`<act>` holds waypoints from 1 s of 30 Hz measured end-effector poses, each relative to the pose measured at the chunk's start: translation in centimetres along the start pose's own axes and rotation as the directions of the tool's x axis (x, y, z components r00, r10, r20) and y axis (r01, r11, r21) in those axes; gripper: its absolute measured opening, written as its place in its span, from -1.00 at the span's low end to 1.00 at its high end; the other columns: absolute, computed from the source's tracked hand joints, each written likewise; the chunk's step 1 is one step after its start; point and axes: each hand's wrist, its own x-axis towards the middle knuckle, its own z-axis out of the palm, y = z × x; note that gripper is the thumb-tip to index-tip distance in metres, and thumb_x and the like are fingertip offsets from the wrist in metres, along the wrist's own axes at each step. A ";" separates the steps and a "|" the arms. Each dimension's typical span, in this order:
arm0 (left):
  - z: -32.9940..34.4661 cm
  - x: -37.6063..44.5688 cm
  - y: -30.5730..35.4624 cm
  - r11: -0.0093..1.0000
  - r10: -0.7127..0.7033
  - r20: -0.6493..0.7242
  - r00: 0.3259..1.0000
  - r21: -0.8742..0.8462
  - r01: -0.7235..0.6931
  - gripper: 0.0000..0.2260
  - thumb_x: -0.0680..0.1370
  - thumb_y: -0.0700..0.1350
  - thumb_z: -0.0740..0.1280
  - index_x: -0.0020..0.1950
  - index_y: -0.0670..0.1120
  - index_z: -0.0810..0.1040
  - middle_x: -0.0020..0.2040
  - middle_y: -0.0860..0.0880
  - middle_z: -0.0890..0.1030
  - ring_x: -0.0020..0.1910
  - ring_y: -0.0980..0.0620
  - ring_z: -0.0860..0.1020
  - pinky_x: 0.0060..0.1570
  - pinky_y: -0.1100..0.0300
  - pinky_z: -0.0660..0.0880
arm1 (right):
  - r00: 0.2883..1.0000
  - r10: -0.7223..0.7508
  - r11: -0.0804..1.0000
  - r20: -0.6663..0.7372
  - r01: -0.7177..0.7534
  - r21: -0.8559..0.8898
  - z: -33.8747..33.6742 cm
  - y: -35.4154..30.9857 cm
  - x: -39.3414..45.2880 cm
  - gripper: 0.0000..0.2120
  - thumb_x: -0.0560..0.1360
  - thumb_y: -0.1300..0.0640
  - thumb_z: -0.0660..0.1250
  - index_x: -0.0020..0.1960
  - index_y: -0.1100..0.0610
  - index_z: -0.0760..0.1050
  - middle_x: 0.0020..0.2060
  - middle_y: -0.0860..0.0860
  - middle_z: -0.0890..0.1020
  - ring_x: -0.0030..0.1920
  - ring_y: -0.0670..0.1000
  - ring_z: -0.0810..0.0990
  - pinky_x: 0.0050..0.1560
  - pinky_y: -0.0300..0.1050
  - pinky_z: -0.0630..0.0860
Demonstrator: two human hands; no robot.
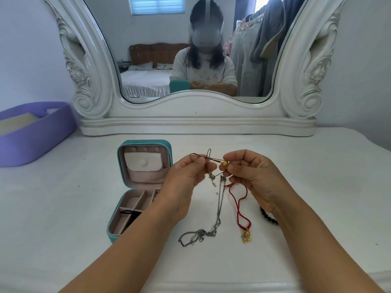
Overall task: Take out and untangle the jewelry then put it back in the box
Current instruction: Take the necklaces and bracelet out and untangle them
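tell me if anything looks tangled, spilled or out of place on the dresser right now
Nothing is spilled or damaged. The oddity is the knot of jewelry: both the left hand and right hand pinch a dark cord with a gold bead, and the silver chain and red cord hang snarled from it onto the table.

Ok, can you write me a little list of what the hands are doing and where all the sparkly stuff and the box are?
left hand: left hand pinches a thin dark cord
right hand: right hand pinches the same cord beside its small gold bead
silver metal chain: hangs from the hands, its end heaped on the white table
red string with gold charm: hangs from the hands, charm on the table
black bead bracelet: on the table, partly hidden by the right wrist
teal jewelry box: open, left of the hands
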 end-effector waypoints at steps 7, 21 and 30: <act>0.4 -0.2 0.3 0.993 -0.065 0.006 0.998 -0.101 0.065 -0.83 0.58 -0.14 0.20 -0.18 -0.07 0.51 -0.56 0.06 0.33 -0.65 0.15 0.23 -0.57 0.32 0.37 | 0.998 -0.060 0.998 0.004 0.060 0.030 0.5 -0.2 -0.3 -0.80 0.40 0.44 0.29 -0.20 0.18 0.58 -0.41 0.01 0.62 -0.42 -0.05 0.52 -0.37 -0.26 0.47; 0.4 -0.1 -0.2 0.995 -0.006 0.064 0.998 0.098 0.000 -0.97 0.42 -0.19 0.42 -0.22 -0.09 0.63 -0.51 0.08 0.44 -0.54 0.14 0.35 -0.45 0.24 0.29 | 0.998 -0.060 0.993 0.028 0.057 0.102 0.7 -0.1 -0.4 -0.80 0.39 0.45 0.31 -0.12 0.19 0.56 -0.45 0.01 0.57 -0.46 -0.07 0.48 -0.39 -0.29 0.48; 0.2 -0.6 -0.1 0.962 0.152 -0.048 0.987 0.237 -0.137 -0.94 0.43 -0.21 0.42 -0.19 -0.06 0.62 -0.44 0.11 0.54 -0.52 0.23 0.44 -0.53 0.36 0.37 | 0.982 -0.123 0.990 0.144 0.111 0.089 0.5 -0.3 -0.8 -0.86 0.44 0.26 0.30 -0.01 0.16 0.54 -0.48 0.05 0.59 -0.57 -0.04 0.42 -0.50 -0.25 0.39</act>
